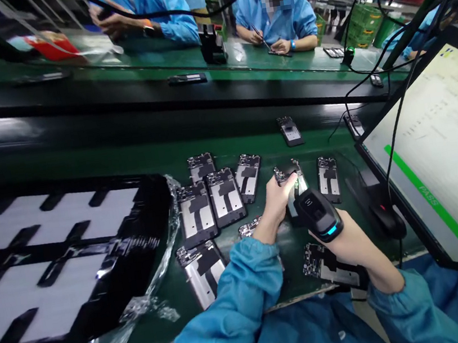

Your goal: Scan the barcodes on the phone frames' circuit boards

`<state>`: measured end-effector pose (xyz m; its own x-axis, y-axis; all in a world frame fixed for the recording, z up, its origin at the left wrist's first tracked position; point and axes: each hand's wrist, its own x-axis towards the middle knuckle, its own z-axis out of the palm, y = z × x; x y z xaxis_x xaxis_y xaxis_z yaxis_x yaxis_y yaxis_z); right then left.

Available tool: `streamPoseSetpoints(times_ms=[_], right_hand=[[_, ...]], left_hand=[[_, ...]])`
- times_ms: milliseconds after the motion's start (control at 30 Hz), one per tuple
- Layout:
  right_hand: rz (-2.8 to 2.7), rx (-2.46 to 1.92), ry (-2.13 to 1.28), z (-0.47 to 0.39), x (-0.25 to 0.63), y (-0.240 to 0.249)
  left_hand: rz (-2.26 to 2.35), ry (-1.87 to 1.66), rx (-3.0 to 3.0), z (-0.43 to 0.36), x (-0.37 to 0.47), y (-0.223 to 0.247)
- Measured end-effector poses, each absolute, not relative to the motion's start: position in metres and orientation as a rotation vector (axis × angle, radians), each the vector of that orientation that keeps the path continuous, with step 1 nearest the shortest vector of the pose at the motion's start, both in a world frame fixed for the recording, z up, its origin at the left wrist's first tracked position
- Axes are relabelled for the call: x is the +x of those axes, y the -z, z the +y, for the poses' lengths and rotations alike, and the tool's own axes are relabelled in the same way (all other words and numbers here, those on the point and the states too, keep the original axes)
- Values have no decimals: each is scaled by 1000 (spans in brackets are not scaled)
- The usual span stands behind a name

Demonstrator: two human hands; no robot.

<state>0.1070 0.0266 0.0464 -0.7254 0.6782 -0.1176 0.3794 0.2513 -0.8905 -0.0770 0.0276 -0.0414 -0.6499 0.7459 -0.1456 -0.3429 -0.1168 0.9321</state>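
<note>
While left hand [276,202] grips phone frame [293,185] — right hand [347,237], clasping scanner [318,213], just beside frame.

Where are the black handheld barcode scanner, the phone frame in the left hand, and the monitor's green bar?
Black handheld barcode scanner [318,213], head view, top face.
Phone frame [293,176], head view, upper end.
Green bar [433,202], head view, middle.

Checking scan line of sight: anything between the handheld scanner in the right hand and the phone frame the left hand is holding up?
Nothing visible. The left hand holds the phone frame tilted up off the green bench, and the scanner in the right hand sits right beside it. Other frames lie flat around them, not between.
</note>
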Motion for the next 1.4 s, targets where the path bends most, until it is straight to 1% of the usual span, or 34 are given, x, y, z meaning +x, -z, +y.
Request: streamPoseSetpoints(times_ms=[167,333,467,700,867,1000,1133,1400], right_hand=[[-2268,-1007,-1395,32,101,-30],[-2253,-1090,-1371,35,102,-28],[-2234,-1059,-1403,34,99,-35],[-2316,-863,-1415,26,78,-53],[-2294,-876,-1400,27,63,-55],[-2268,-898,-1372,32,70,-59],[-2262,-981,-1336,34,79,-64],[-2267,-936,-1348,29,81,-72]], left_hand=[[1539,-1799,509,28,-62,40],[1600,-1833,559,30,-66,42],[1625,-1867,585,30,-69,44],[1683,-1880,609,20,-71,35],[1685,-1922,568,19,-69,32],[1655,-1939,526,19,-70,28],[1696,-1982,514,16,-69,23],[1812,-1981,613,11,-64,17]])
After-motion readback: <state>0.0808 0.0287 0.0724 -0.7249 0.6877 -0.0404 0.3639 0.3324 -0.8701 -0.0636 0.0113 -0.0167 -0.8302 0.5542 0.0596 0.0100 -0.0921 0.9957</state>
